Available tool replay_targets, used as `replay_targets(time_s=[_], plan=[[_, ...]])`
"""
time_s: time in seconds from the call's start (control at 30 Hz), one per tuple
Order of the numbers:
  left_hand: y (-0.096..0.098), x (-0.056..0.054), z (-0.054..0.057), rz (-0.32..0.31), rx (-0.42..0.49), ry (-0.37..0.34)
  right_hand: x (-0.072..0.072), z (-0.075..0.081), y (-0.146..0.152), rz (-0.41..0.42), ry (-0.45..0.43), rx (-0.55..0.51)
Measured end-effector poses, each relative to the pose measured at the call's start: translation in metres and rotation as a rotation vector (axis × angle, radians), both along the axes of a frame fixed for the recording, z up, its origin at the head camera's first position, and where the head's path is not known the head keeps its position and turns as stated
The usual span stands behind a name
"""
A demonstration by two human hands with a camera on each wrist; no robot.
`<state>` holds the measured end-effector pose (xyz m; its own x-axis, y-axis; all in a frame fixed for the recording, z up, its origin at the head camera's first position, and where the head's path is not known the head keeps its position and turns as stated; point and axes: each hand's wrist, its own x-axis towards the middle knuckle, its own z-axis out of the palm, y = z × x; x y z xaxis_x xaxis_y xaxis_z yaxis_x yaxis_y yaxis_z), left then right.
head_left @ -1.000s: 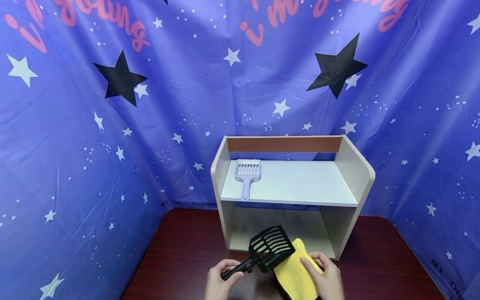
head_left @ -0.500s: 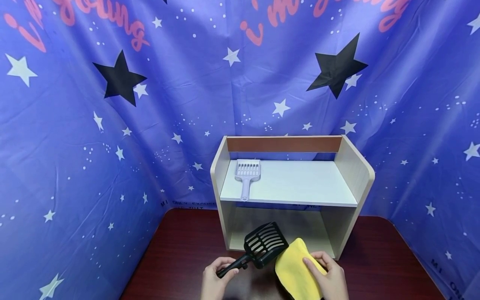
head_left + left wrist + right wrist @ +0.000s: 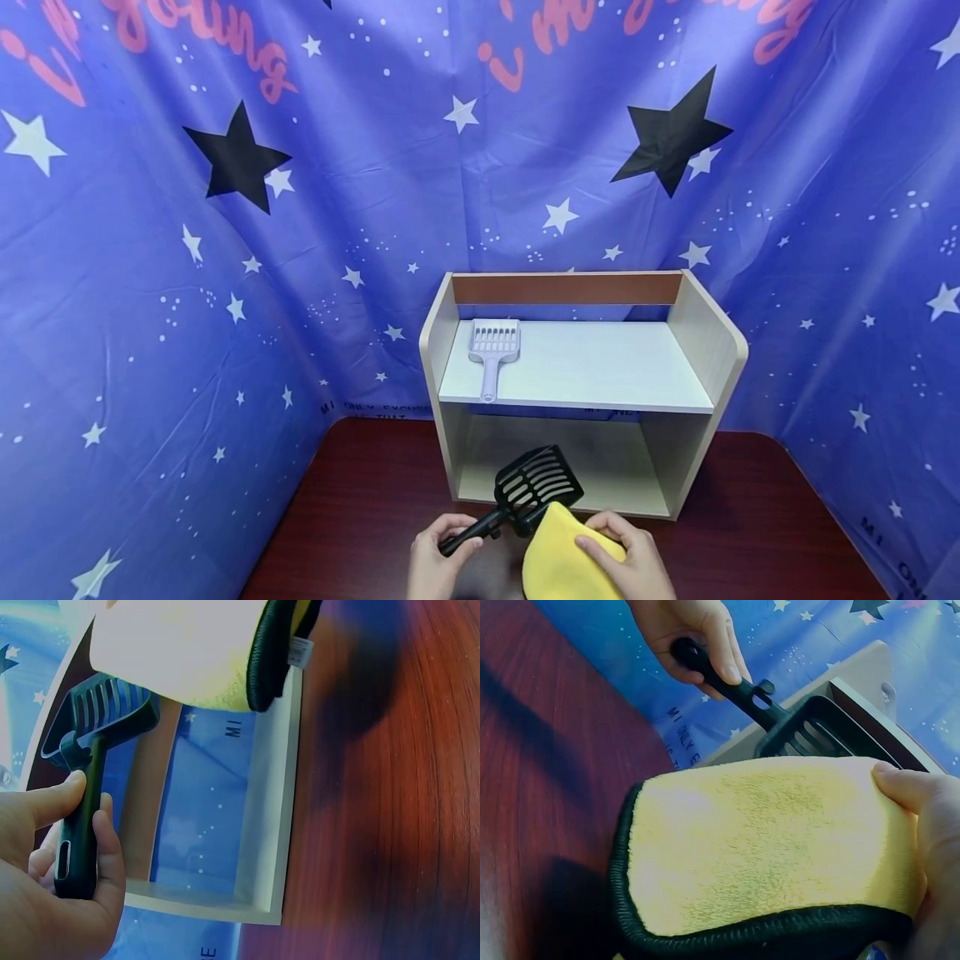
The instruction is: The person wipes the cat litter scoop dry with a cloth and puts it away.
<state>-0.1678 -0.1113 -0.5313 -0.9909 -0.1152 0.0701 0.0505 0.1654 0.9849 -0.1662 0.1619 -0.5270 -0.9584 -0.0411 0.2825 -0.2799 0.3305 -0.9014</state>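
Observation:
My left hand (image 3: 438, 554) grips the handle of a black slotted litter scoop (image 3: 536, 482), its head tilted up in front of the shelf. In the left wrist view the thumb lies against the handle of the scoop (image 3: 79, 817) and the fingers wrap below it. My right hand (image 3: 630, 554) pinches a folded yellow cloth (image 3: 566, 558) with dark stitched edging. The cloth overlaps the lower right corner of the scoop head in the head view. In the right wrist view the cloth (image 3: 765, 847) hides part of the slotted head, and the thumb presses on its corner.
A small two-tier wooden shelf (image 3: 577, 407) stands at the back of the dark red table (image 3: 360, 500). On its upper board lies a pale lilac slotted scoop (image 3: 495, 346), at the left. A blue star-printed curtain (image 3: 375, 208) hangs behind and at both sides.
My right hand has brought the cloth leftward, onto the near edge of the scoop head. The scoop shifted a little left, then slightly back right, still in my left hand.

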Motion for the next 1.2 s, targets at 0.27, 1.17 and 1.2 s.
replay_targets(time_s=[0.27,1.17,1.2], plan=[[0.002,0.0,-0.002,-0.021,-0.039,0.0,-0.004,-0.001,-0.011,0.019,-0.046,0.057],[0.002,0.002,-0.002,-0.054,-0.09,-0.009,-0.015,0.007,-0.011,-0.231,-0.346,0.214],[0.002,0.002,-0.002,-0.056,-0.092,-0.008,-0.015,0.007,-0.01,-0.229,-0.347,0.218]])
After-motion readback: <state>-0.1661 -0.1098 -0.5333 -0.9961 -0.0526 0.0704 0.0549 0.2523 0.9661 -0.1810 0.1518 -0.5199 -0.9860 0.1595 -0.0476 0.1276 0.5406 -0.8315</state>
